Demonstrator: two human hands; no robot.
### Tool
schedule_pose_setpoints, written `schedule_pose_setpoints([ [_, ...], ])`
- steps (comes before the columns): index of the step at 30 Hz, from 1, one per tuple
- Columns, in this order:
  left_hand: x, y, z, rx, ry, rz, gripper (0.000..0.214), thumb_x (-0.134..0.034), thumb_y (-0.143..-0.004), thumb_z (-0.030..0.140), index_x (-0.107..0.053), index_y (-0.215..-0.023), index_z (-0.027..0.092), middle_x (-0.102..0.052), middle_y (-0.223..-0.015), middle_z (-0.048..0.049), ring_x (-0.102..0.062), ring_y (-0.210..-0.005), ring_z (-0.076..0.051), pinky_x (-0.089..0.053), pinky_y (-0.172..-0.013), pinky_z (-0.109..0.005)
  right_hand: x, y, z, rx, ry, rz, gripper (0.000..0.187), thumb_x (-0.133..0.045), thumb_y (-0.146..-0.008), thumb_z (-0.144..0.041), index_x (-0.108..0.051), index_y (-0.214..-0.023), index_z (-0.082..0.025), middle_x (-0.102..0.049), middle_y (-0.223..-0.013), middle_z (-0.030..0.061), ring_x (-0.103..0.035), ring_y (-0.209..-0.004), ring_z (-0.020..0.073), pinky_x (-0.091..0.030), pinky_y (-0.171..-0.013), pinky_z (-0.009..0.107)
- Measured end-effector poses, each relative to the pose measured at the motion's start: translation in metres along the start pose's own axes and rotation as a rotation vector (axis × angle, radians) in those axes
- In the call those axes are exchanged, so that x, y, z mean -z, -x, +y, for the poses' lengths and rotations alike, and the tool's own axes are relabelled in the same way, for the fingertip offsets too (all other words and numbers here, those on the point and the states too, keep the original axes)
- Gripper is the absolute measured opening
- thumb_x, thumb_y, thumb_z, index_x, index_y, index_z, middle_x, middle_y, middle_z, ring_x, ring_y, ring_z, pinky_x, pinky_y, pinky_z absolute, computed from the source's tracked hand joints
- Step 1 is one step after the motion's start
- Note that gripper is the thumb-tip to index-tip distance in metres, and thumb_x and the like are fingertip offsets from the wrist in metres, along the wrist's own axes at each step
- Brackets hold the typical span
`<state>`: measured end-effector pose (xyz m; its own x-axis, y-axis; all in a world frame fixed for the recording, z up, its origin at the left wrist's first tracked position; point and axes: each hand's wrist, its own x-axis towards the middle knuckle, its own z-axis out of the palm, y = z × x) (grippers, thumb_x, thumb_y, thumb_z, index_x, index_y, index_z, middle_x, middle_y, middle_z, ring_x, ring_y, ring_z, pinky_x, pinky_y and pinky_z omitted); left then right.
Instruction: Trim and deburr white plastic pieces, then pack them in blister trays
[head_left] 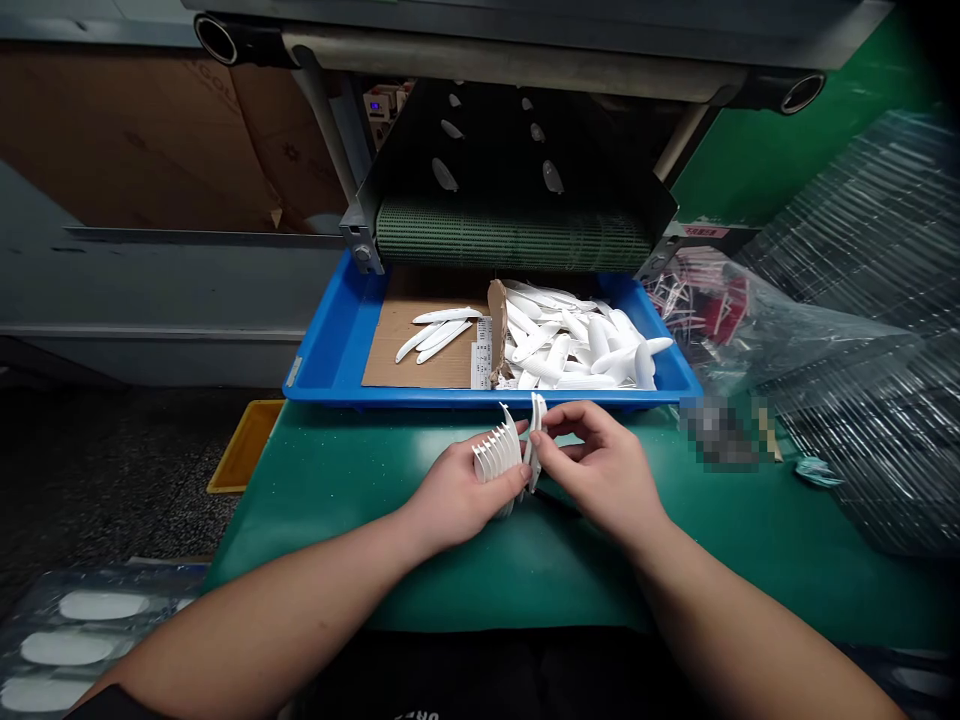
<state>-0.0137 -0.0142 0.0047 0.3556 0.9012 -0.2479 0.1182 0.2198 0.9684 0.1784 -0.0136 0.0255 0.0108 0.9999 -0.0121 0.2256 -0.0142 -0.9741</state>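
Observation:
A stack of thin, curved white plastic pieces [495,455] sits in my left hand [469,490], its fingers and thumb closed round them. Just to the right, my right hand [592,460] pinches one or two more white pieces [535,440] of the same sort, held upright against the stack. Both hands are above the green tabletop [337,480], in front of a blue tray [322,370]. Inside the tray, a heap of loose white pieces [577,340] fills the right part. Several others [439,330] lie on cardboard at the left.
A green conveyor belt [510,235] ends over the tray, carrying more pieces. At the right are a clear plastic bag [817,330] and stacked transparent trays [885,430]. A yellow bin [244,445] stands low at the left, beyond the table edge. Clear trays with white pieces [67,648] lie lower left.

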Motion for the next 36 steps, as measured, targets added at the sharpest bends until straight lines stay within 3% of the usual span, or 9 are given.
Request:
schedule_pose_setpoints([
  [3, 0.001, -0.002, -0.002, 0.045, 0.045, -0.022, 0.066, -0.078, -0.09, 0.043, -0.063, -0.15, 0.021, -0.078, -0.131, -0.0086, -0.072, -0.119, -0.029, -0.055, -0.104, -0.038, 0.006, -0.002, 0.0, 0.024, -0.054, 0.005, 0.029, -0.086, -0.085, -0.04, -0.07, -0.1, -0.022, -0.074, -0.099, 0.0042, -0.076, -0.081, 0.0183, -0.063, -0.063, 0.025],
  [8, 0.002, 0.001, -0.001, -0.008, -0.085, -0.094, 0.042, -0.077, -0.09, 0.041, -0.076, -0.122, 0.014, -0.079, -0.11, -0.0092, -0.071, -0.096, -0.025, -0.055, -0.085, -0.033, 0.012, -0.006, 0.006, -0.02, -0.075, -0.171, 0.029, -0.089, -0.084, -0.039, -0.073, -0.102, -0.023, -0.075, -0.103, 0.0056, -0.074, -0.094, 0.0212, -0.062, -0.067, 0.026],
  [14, 0.004, 0.002, 0.005, -0.04, -0.11, -0.109, 0.04, -0.077, -0.089, 0.043, -0.076, -0.117, 0.015, -0.078, -0.102, -0.0078, -0.069, -0.087, -0.022, -0.054, -0.077, -0.03, 0.013, -0.004, 0.01, -0.006, -0.085, -0.222, 0.032, -0.09, -0.084, -0.037, -0.073, -0.107, -0.024, -0.073, -0.111, 0.0067, -0.072, -0.101, 0.0227, -0.063, -0.069, 0.026],
  [20, 0.006, 0.002, 0.004, -0.062, -0.045, -0.123, 0.039, -0.075, -0.092, 0.046, -0.076, -0.115, 0.014, -0.08, -0.109, -0.0105, -0.073, -0.096, -0.026, -0.058, -0.085, -0.034, 0.011, -0.002, 0.012, 0.065, -0.126, -0.249, 0.032, -0.086, -0.089, -0.035, -0.071, -0.115, -0.026, -0.071, -0.116, 0.0061, -0.071, -0.104, 0.0202, -0.067, -0.08, 0.029],
  [25, 0.006, 0.0, 0.001, -0.108, -0.002, -0.139, 0.045, -0.076, -0.092, 0.04, -0.074, -0.13, 0.014, -0.078, -0.129, -0.0126, -0.073, -0.117, -0.031, -0.057, -0.1, -0.039, 0.011, -0.001, 0.01, 0.107, -0.109, -0.258, 0.039, -0.084, -0.092, -0.036, -0.069, -0.128, -0.027, -0.074, -0.119, 0.0074, -0.073, -0.106, 0.0208, -0.067, -0.082, 0.03],
  [32, 0.004, -0.001, -0.001, -0.129, -0.084, -0.027, 0.045, -0.083, -0.086, 0.037, -0.076, -0.125, 0.015, -0.08, -0.113, -0.0086, -0.074, -0.101, -0.027, -0.057, -0.087, -0.033, 0.01, 0.003, 0.013, 0.079, -0.101, -0.269, 0.035, -0.081, -0.096, -0.041, -0.073, -0.129, -0.029, -0.075, -0.134, 0.0081, -0.075, -0.118, 0.0269, -0.068, -0.093, 0.039],
  [36, 0.004, 0.002, 0.004, -0.173, -0.142, -0.004, 0.039, -0.078, -0.089, 0.034, -0.076, -0.124, 0.017, -0.079, -0.111, -0.0063, -0.074, -0.097, -0.024, -0.056, -0.084, -0.03, 0.008, 0.007, 0.012, 0.112, -0.095, -0.265, 0.038, -0.079, -0.097, -0.04, -0.073, -0.133, -0.031, -0.075, -0.137, 0.0078, -0.076, -0.118, 0.0278, -0.068, -0.097, 0.043],
])
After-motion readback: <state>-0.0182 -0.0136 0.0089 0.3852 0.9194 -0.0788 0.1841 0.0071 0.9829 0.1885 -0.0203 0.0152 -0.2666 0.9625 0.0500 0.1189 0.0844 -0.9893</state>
